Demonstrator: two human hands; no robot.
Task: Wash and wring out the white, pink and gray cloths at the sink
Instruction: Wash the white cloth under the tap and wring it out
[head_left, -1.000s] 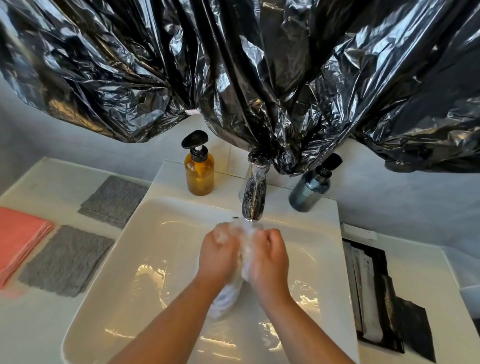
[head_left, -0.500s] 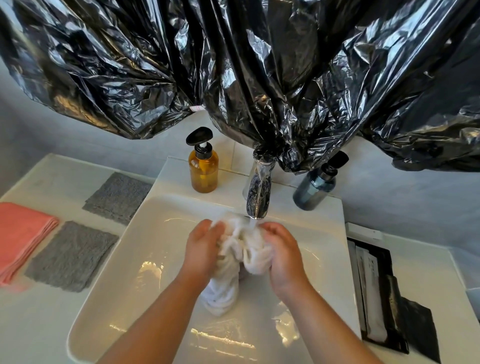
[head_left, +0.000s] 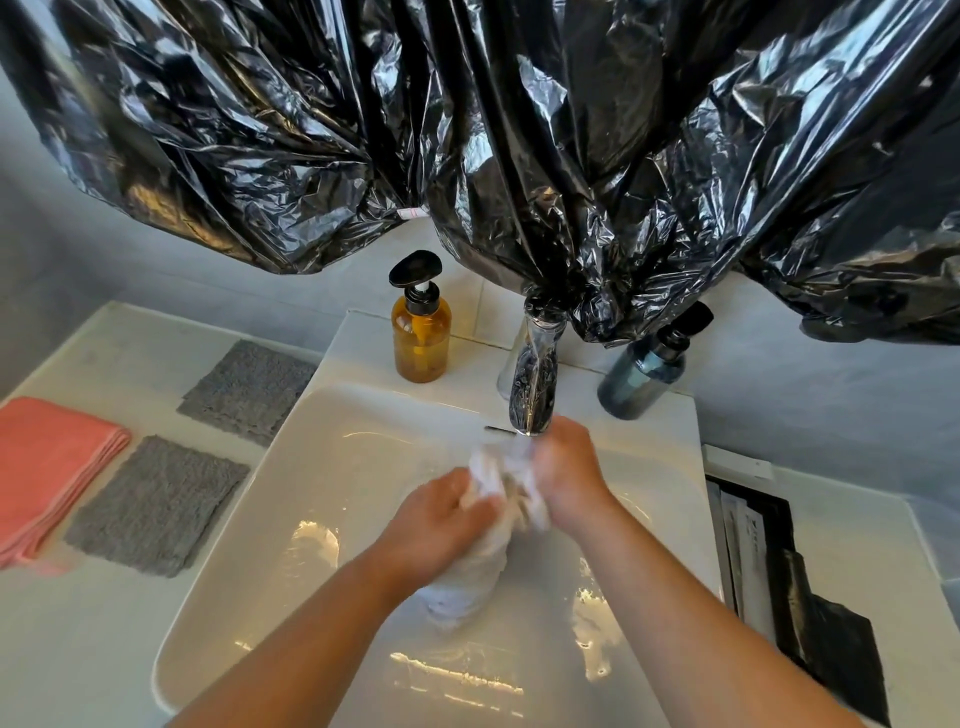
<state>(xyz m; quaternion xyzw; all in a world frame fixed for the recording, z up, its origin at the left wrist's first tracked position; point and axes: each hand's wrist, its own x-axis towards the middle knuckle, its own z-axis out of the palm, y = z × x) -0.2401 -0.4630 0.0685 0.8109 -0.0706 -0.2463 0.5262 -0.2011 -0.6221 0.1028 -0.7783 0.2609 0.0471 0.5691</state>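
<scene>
In the lower centre of the frame, the left hand (head_left: 441, 525) and right hand (head_left: 566, 473) both have their fingers curled tight round the bunched white cloth (head_left: 467, 577). It hangs between them over the sink (head_left: 337, 467), just below the faucet (head_left: 532, 395). The task looks to be at an early stage, with only this first cloth in the wash. At the left of the frame, the folded pink cloth (head_left: 47, 462) and two gray cloths (head_left: 156, 504) lie on the counter, apparently dry and not yet washed.

Soft white cloth (head_left: 470, 574) fills the fingers (head_left: 460, 496), with the glossy smooth sink (head_left: 337, 467) beneath them and crinkled shiny black plastic (head_left: 571, 156) beyond them.
</scene>
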